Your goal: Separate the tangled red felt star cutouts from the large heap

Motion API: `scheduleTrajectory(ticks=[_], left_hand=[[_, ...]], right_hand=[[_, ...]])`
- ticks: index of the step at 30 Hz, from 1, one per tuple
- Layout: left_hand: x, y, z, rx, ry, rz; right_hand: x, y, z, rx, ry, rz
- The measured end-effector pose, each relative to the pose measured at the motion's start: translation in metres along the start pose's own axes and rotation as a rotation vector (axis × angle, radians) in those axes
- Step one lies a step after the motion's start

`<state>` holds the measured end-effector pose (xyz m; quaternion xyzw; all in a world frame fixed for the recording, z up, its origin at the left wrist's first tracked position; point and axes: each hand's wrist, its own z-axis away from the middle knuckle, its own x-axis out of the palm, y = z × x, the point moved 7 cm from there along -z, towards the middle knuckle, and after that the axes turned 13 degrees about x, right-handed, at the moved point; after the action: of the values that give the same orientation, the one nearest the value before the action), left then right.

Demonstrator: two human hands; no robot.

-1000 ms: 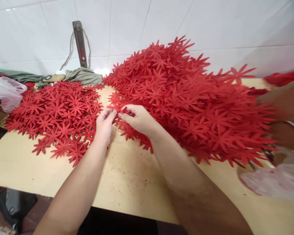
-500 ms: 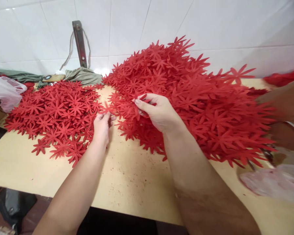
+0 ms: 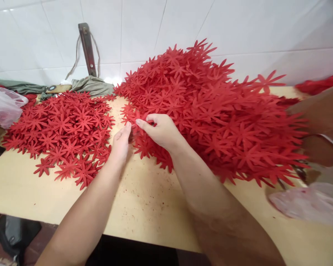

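My right hand [image 3: 162, 131] is closed in a pinch on a red flower-shaped piece [image 3: 150, 121], whose petals show between thumb and curled fingers. Close against its fingertips, my left hand [image 3: 121, 139] has thumb and fingers pressed together at the edge of red petals; what exactly it grips is partly hidden. Behind and to the right rises a large heap of red flower-shaped pieces [image 3: 188, 99], many-petalled and thin. A lower pile of similar pieces [image 3: 63, 123] lies left of my left hand.
The pale tabletop [image 3: 144, 210] has small red specks on it. A white plastic bag [image 3: 9, 105] and grey-green cloth [image 3: 93, 85] lie at the left and back. A clear bag [image 3: 308, 203] lies at right. A metal bar [image 3: 87, 50] leans on the tiled wall.
My right hand has moved left and slightly down, and my left hand a little right, so their fingertips now meet. The red piece at my left fingertips no longer shows separately.
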<state>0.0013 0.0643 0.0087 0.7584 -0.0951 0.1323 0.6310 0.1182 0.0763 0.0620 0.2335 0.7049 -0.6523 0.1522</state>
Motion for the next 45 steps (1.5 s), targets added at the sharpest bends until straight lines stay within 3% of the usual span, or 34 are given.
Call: scheduleTrajectory(ticks=[4, 7, 10, 13, 17, 20, 22, 26, 29, 33, 41, 45], left_hand=[[0.005, 0.005, 0.004, -0.026, 0.033, 0.110], [-0.007, 0.006, 0.002, -0.005, 0.159, 0.132], [-0.021, 0.003, -0.001, -0.014, 0.272, 0.154], [-0.027, 0.001, -0.004, -0.025, 0.301, 0.128], [-0.021, 0.003, -0.004, -0.019, 0.251, 0.093], [-0.015, 0.005, -0.003, -0.005, 0.199, 0.062], [-0.015, 0.005, -0.004, 0.002, 0.170, 0.022], [-0.013, 0.005, -0.005, 0.044, 0.114, -0.014], [-0.008, 0.007, -0.005, 0.070, 0.069, -0.010], [-0.002, 0.006, -0.005, 0.061, 0.032, -0.004], [-0.008, 0.000, -0.004, -0.004, 0.081, 0.023], [-0.004, 0.001, 0.000, -0.032, 0.047, 0.068]], right_hand=[[0.009, -0.002, 0.003, 0.016, -0.101, -0.111], [0.017, -0.010, 0.009, -0.007, -0.267, -0.173], [0.010, -0.012, 0.010, -0.018, -0.277, -0.183], [-0.018, 0.003, -0.001, 0.011, -0.069, -0.234], [-0.068, 0.028, -0.012, -0.009, 0.405, -0.132], [-0.082, 0.029, -0.010, -0.020, 0.538, -0.018], [-0.075, 0.017, -0.005, -0.039, 0.448, -0.014], [-0.027, -0.008, 0.006, -0.007, -0.029, -0.044], [-0.001, -0.013, 0.012, 0.020, -0.182, 0.037], [0.007, -0.007, 0.006, 0.008, -0.149, 0.120], [-0.014, -0.005, 0.003, -0.029, 0.105, 0.157], [-0.012, -0.005, 0.003, -0.011, 0.065, 0.053]])
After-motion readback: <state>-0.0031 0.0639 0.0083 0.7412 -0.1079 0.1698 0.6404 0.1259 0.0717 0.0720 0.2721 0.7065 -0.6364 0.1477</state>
